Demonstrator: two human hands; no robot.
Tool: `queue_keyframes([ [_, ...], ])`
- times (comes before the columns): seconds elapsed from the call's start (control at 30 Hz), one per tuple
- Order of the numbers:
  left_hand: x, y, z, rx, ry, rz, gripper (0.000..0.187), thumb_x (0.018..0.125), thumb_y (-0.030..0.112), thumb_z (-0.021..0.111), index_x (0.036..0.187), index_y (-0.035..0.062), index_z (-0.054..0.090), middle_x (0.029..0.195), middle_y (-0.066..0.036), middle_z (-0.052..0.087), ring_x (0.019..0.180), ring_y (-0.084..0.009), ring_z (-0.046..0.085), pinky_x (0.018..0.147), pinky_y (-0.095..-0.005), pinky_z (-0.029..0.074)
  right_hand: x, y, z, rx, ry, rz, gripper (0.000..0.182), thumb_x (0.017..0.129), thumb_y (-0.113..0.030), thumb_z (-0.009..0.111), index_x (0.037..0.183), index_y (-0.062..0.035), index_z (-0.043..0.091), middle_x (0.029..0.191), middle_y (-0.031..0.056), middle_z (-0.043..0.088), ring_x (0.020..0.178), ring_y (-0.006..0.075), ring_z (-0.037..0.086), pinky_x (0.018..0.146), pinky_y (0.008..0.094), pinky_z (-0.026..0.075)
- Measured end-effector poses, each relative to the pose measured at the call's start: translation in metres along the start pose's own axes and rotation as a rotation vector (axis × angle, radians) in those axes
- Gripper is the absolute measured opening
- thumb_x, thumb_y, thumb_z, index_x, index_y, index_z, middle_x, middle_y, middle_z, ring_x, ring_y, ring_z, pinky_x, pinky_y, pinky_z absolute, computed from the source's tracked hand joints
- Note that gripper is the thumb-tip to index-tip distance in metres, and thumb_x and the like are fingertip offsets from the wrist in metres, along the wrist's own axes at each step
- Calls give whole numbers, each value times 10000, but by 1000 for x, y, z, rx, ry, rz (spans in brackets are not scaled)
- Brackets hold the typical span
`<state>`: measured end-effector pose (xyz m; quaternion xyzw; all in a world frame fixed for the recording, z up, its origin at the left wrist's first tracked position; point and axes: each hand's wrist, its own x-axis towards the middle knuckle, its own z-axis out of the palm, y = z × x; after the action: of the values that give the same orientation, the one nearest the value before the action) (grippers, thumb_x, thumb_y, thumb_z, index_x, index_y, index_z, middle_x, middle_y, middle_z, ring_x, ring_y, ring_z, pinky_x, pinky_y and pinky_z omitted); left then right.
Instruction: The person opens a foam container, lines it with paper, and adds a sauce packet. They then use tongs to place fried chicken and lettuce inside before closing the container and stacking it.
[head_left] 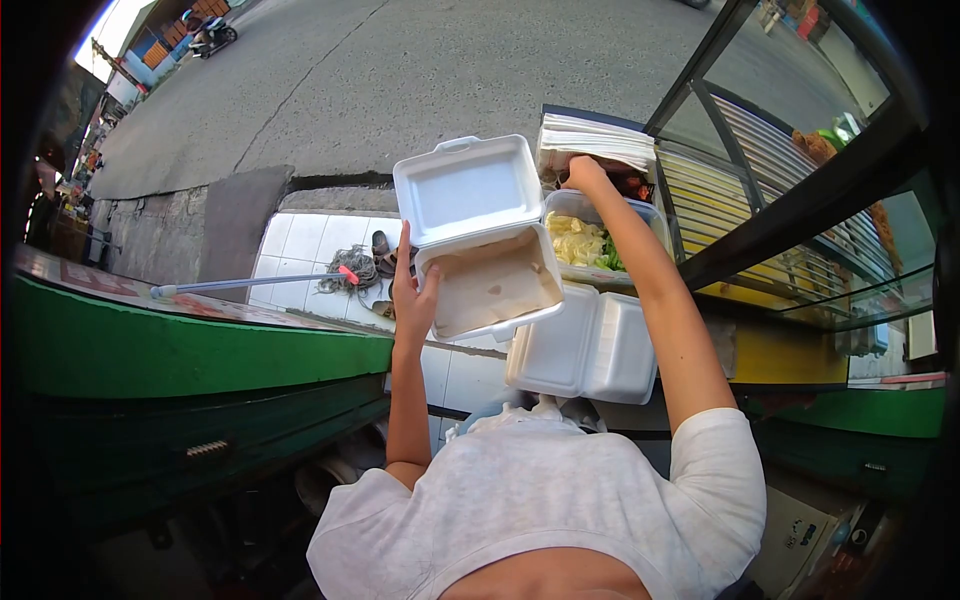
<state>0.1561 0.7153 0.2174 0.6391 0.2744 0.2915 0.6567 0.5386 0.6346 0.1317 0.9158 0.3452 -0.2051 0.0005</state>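
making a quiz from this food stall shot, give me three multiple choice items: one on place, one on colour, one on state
1. Where is the right hand?
A. over the tub of vegetables
B. on the mop
C. in a pocket

2. What colour is the foam box?
A. green
B. white
C. red

3. How is the foam box in the left hand?
A. shut
B. crushed flat
C. open, lid up

Answers:
1. A, the arm reaches past the box to above the tub.
2. B, lid and tray are both white.
3. C, the lid stands raised and the tray inside shows.
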Motion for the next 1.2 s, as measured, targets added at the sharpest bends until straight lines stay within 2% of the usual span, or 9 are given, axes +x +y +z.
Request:
queue_keyframes([
  [0.07,3,-2,0,-24,-4,-19,743,838,-111,477,1491,111,201,1477,-148,301,1284,-186,387,998,-265,357,-9,-5,-7,10,33,10,511,640,-296,820,1037,-14,666,1083,186,651,1011,308,637,848,412,528],
  [0.13,6,-8,-1,90,21,93,754,838,-94,477,1495,168,218,1401,-124,410,924,-99,558,754,-218,465,-14,-8,-15,22,68,21,509,634,-297,823,1026,-12,667,1082,188,651,1007,309,637,846,413,529],
  [0.33,11,-12,0,41,-7,81,744,839,-88,484,1491,169,234,1411,-110,411,854,-70,539,715,-205,463,-13,2,-21,98,72,-24,447,612,-274,791,897,49,674,957,220,673,895,298,667,776,387,537],
  [0.7,12,-13,0,83,14,110,740,836,-78,500,1485,182,257,1386,-119,449,857,-68,530,711,-208,459,17,25,16,186,-27,-255,452,635,-312,787,961,-10,703,868,123,703,786,240,674,745,347,534],
  [0.77,12,-12,1,79,15,122,741,836,-77,501,1485,185,258,1382,-121,454,856,-69,529,714,-212,460,0,20,0,221,58,-218,426,614,-261,805,940,-4,708,830,113,700,725,227,672,693,348,544],
  [0.83,12,-5,2,-29,-44,30,753,827,-121,476,1488,129,218,1475,-127,312,1190,-155,471,936,-232,405,-27,10,-29,336,0,-121,426,606,-238,809,946,-1,707,815,122,698,700,213,670,669,335,544],
  [1.0,15,-1,8,68,-28,109,746,824,-113,478,1484,143,243,1467,-121,332,1109,-125,516,853,-205,448,-105,-11,-102,684,182,-127,438,702,-157,765,1086,13,639,792,131,683,695,158,667,649,263,522],
  [1.13,12,6,10,92,-40,54,757,812,-106,478,1483,162,254,1450,-129,358,1036,-103,541,771,-186,476,-209,-50,-142,796,246,-327,460,718,-138,760,1151,-50,630,966,125,664,787,144,636,739,262,510],
  [1.2,10,10,14,95,-32,61,757,808,-105,477,1483,158,255,1449,-135,357,1061,-114,534,794,-195,473,-235,-61,-138,651,163,-693,485,693,-100,747,1167,-110,642,1007,83,644,898,168,604,827,289,488],
])
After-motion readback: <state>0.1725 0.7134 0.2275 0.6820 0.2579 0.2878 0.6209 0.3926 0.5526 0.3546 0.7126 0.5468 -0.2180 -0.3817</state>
